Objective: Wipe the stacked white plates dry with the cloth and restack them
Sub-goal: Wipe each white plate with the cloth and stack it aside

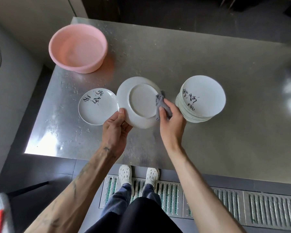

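Observation:
My left hand (pixel 116 126) grips the near left rim of a white plate (pixel 140 100), held above the steel table with its underside facing me. My right hand (pixel 170 120) holds a grey cloth (pixel 161 105) bunched against the plate's right edge. A tall stack of white plates (pixel 202 98) with black brush lettering on the top one stands to the right. A single lettered plate (pixel 96 107) lies face up on the table to the left, partly behind the held plate.
A pink plastic basin (pixel 77 47) stands at the table's back left. The steel table (pixel 175 56) has its near edge just in front of my feet, and its left edge runs close to the single plate. A floor drain grate (pixel 208 202) lies below.

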